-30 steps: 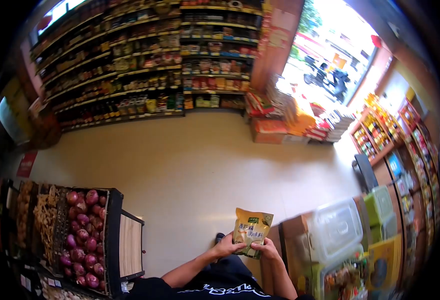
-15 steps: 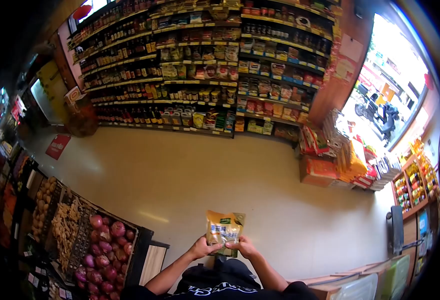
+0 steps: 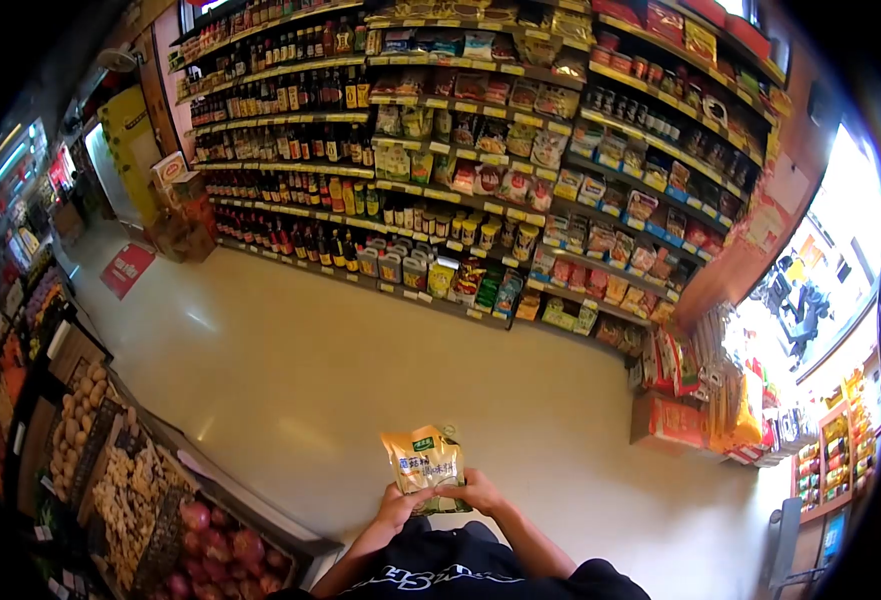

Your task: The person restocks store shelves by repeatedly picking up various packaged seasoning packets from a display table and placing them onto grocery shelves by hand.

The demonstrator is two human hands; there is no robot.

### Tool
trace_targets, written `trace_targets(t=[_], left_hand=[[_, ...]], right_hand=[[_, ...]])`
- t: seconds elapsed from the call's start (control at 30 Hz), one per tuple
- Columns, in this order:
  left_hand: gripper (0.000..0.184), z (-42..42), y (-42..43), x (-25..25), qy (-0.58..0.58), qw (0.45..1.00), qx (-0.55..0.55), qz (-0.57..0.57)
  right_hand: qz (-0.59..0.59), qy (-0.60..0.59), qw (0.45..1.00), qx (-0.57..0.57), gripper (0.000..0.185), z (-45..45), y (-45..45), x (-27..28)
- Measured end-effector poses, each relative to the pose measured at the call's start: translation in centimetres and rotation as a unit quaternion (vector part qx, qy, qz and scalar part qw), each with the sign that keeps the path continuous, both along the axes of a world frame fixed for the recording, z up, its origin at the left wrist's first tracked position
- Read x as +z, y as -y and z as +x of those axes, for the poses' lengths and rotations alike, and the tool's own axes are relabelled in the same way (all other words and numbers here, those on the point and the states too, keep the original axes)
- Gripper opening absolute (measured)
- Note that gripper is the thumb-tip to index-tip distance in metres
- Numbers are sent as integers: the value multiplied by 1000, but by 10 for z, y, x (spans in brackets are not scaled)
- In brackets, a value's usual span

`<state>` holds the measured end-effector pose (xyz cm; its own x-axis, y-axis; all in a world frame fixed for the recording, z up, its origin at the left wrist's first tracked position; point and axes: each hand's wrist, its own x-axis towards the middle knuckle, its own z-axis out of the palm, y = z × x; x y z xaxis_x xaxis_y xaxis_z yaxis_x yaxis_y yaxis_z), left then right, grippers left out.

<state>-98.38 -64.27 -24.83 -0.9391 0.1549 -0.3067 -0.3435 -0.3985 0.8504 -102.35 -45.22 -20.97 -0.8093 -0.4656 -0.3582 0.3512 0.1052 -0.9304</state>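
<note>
A yellow-gold seasoning pouch (image 3: 423, 462) with a green label and Chinese print is held upright in front of my body, its printed face toward me. My left hand (image 3: 400, 506) grips the pouch's lower left edge, thumb across the front. At the lower right edge my right hand (image 3: 475, 491) pinches it, thumb also on the front. The fingers behind the pouch are hidden. The top of the pouch stands above both hands.
Tall shelves (image 3: 440, 185) of bottles and packets line the far wall. Bins of red onions (image 3: 222, 550), ginger (image 3: 140, 500) and potatoes (image 3: 75, 430) stand at lower left. Stacked bags and a box (image 3: 665, 422) sit by the window at right. Pale floor (image 3: 340, 350) lies between.
My view has turned and tilted, so the shelves look larger and slanted. The pouch has shifted slightly left in view and tilted, with both hands still on it.
</note>
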Motion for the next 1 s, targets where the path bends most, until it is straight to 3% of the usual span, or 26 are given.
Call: trace_targets(t=[0.27,0.43,0.53,0.63,0.83,1.0], left_hand=[[39,-216,57,38,6,997,-81,-11],[38,-312,72,36,-26,999,-37,9],[38,-378,86,29,10,999,-25,-46],[38,-452,100,16,-31,998,-37,-34],[38,-606,132,39,-83,992,-3,-99],[42,-710,169,50,-92,988,28,-123]], right_hand=[[-15,-1,999,-46,36,-189,51,29],[-70,31,995,-65,35,-292,72,-1],[-77,34,995,-59,36,-363,86,-18],[-72,39,996,-38,36,-441,98,-8],[-116,5,992,-51,34,-601,138,1],[-39,-59,997,-28,34,-724,177,13]])
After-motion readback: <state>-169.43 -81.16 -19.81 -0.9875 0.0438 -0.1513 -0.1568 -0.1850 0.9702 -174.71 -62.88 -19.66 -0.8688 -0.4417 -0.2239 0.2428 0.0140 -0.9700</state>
